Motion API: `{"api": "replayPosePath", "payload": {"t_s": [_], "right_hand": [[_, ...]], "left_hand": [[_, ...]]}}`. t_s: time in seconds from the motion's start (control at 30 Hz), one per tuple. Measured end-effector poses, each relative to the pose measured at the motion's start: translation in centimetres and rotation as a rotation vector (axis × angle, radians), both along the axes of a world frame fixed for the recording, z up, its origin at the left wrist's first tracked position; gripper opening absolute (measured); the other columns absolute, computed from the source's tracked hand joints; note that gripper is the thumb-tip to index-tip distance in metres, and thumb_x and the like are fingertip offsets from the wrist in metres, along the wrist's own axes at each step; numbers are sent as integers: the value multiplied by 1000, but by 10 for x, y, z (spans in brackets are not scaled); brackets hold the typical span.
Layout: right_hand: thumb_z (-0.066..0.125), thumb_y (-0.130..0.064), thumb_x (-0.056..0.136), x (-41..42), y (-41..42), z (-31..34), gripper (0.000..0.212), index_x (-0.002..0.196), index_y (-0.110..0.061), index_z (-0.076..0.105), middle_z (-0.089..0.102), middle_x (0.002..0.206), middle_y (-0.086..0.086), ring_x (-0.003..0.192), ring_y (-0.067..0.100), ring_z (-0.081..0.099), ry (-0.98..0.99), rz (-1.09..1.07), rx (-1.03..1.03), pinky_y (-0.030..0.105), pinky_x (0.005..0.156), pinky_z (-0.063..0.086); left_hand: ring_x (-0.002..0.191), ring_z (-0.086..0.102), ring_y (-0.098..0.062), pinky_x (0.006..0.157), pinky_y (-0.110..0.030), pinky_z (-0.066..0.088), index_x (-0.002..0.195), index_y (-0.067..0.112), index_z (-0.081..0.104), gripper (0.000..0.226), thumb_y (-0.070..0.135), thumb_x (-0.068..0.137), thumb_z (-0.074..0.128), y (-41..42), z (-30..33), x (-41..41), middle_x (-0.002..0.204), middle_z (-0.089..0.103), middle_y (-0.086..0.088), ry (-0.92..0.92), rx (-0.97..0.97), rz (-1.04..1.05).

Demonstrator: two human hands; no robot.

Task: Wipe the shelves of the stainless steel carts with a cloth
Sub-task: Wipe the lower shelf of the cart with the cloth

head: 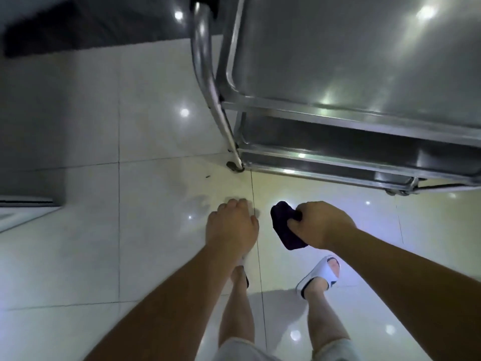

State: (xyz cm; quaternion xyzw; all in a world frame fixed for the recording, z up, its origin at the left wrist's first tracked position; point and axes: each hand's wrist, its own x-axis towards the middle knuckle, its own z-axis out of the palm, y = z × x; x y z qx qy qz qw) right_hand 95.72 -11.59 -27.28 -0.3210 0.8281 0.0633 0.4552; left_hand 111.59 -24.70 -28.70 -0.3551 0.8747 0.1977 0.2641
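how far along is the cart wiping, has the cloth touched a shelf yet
No wiping shows as done. In hand: the right hand grips the dark cloth over the floor, short of the cart; the left hand holds nothing. Left: the top shelf and lower shelves.

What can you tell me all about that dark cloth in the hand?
The cloth is dark, purple-black, and looks soft and fuzzy like a towel. It is bunched into a small folded wad. The right hand grips it, fingers curled round one side, so part of it is hidden. It hangs in the air above the shiny tiled floor, in front of the steel cart, not touching any shelf. The left hand is beside it, apart.
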Motion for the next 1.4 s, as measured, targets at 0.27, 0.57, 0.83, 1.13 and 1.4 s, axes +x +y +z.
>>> {"api": "replayPosePath", "payload": {"t_s": [0.27, 0.57, 0.83, 1.13, 1.4], "right_hand": [[43, -52, 92, 67, -87, 143, 35, 77, -25, 58, 65, 73, -5, 71, 16, 64, 109, 121, -103, 38, 74, 58], [38, -57, 93, 103, -200, 269, 41, 74, -25, 56, 62, 65, -6, 60, 14, 62, 215, 218, -436, 36, 65, 57], [45, -53, 91, 62, -311, 340, 32, 76, -28, 57, 63, 68, -6, 62, 14, 63, 176, 254, -637, 36, 61, 55], [47, -47, 94, 26, -440, 370, 35, 74, -20, 55, 64, 69, 1, 67, 21, 66, 171, 346, -686, 39, 67, 55], [48, -43, 95, 16, -572, 345, 34, 74, -18, 56, 65, 67, 1, 66, 21, 66, 231, 286, -626, 32, 60, 48]], "left_hand": [[118, 55, -25, 95, -40, 44, 144, 19, 48, 45, 41, 106, 37, -76, 127, 76, 136, 57, -4, 71, -69, 87], [119, 55, -22, 95, -37, 44, 147, 21, 46, 46, 43, 107, 38, -163, 234, 121, 139, 56, -1, 207, -224, 188], [117, 57, -20, 92, -36, 44, 146, 24, 48, 46, 45, 105, 40, -260, 317, 90, 138, 57, 1, 289, -403, 328], [119, 56, -21, 95, -37, 45, 149, 25, 46, 49, 47, 105, 39, -359, 347, 76, 141, 56, 1, 282, -440, 512], [118, 57, -21, 95, -37, 47, 145, 25, 49, 47, 48, 105, 39, -492, 327, 58, 138, 57, 1, 321, -393, 458]]}}
